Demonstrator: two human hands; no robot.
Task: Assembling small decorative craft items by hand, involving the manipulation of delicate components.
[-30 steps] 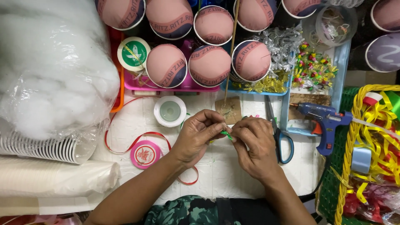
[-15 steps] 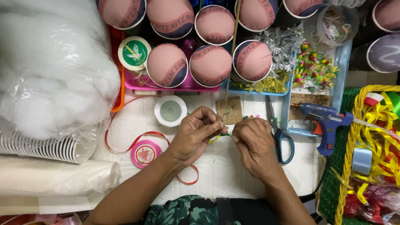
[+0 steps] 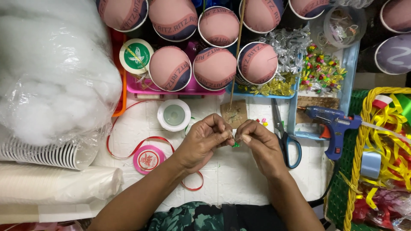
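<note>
My left hand [image 3: 203, 141] and my right hand [image 3: 259, 143] meet fingertip to fingertip over the white tabletop [image 3: 222, 175]. Between them they pinch a tiny green piece of ribbon [image 3: 236, 144], mostly hidden by the fingers. A small brown card [image 3: 234, 114] with a thin wooden stick [image 3: 236, 51] standing on it lies just beyond the hands. A few small coloured bits [image 3: 262, 122] lie close to my right hand.
Scissors with blue handles [image 3: 284, 137] and a blue glue gun [image 3: 332, 124] lie right of my hands. A white tape roll [image 3: 174, 114], pink ribbon spool [image 3: 148, 159] with red ribbon [image 3: 128, 149] lie left. Pink-topped cups [image 3: 214, 68] line the back; stuffing bag [image 3: 51, 72] far left; basket [image 3: 364, 128] right.
My hands have closed together; the fingertips now touch at the green piece, which sits slightly lower. My right hand shifted up and left. Nothing else moved.
</note>
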